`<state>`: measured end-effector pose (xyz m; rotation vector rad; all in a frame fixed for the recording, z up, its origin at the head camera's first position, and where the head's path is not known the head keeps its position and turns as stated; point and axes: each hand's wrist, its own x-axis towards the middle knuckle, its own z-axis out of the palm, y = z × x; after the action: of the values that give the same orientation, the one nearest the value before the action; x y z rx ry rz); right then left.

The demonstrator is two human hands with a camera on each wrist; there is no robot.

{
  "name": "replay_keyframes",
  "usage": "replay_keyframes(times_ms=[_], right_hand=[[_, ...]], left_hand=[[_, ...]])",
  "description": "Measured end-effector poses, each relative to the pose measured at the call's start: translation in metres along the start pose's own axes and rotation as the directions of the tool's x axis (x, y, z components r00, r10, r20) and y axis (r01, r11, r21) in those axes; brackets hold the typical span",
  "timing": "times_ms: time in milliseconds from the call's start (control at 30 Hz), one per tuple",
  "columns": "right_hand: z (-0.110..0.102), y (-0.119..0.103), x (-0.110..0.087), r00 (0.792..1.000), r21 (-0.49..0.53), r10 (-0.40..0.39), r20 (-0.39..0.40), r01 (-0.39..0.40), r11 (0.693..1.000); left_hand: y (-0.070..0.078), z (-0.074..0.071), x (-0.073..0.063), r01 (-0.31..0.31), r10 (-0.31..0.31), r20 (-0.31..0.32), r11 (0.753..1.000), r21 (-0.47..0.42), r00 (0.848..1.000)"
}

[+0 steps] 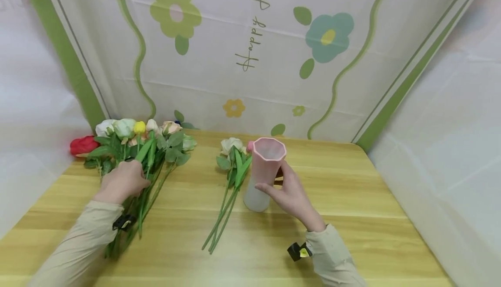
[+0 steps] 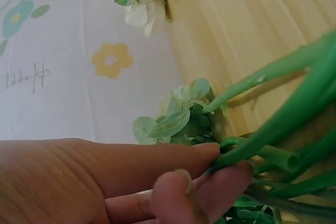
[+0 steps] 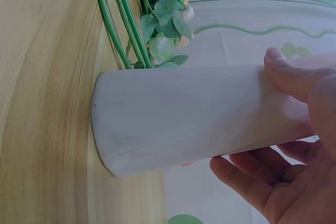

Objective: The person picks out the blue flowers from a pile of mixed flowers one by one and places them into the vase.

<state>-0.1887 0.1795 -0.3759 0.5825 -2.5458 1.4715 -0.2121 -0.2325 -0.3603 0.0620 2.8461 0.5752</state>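
A frosted vase (image 1: 263, 171), pink at its octagonal rim and whitish below, stands upright on the table. My right hand (image 1: 292, 193) holds it from the right, thumb on the near side and fingers behind, as the right wrist view also shows. On the left lies a bunch of artificial flowers (image 1: 125, 128), in red, white, yellow and peach. Over its stems is my left hand (image 1: 123, 181); in the left wrist view its thumb and fingers pinch a green stem (image 2: 273, 129). The far ends of its fingers are partly hidden by leaves and stems.
Just left of the vase lie a white flower (image 1: 232, 145) and a pink bud (image 1: 249, 146), their stems pointing toward me. The wooden table (image 1: 336, 243) meets a printed cloth backdrop (image 1: 242, 87) at the back, with white cloth at both sides.
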Motion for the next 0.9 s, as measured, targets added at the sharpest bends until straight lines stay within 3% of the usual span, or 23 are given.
replay_keyframes(times_ms=[900], right_hand=[[-0.0002, 0.0010, -0.0010, 1.000, 0.005, -0.022, -0.018, 0.022, 1.000]], left_hand=[[0.0013, -0.0030, -0.0031, -0.040, 0.040, -0.067, 0.999, 0.003, 0.997]])
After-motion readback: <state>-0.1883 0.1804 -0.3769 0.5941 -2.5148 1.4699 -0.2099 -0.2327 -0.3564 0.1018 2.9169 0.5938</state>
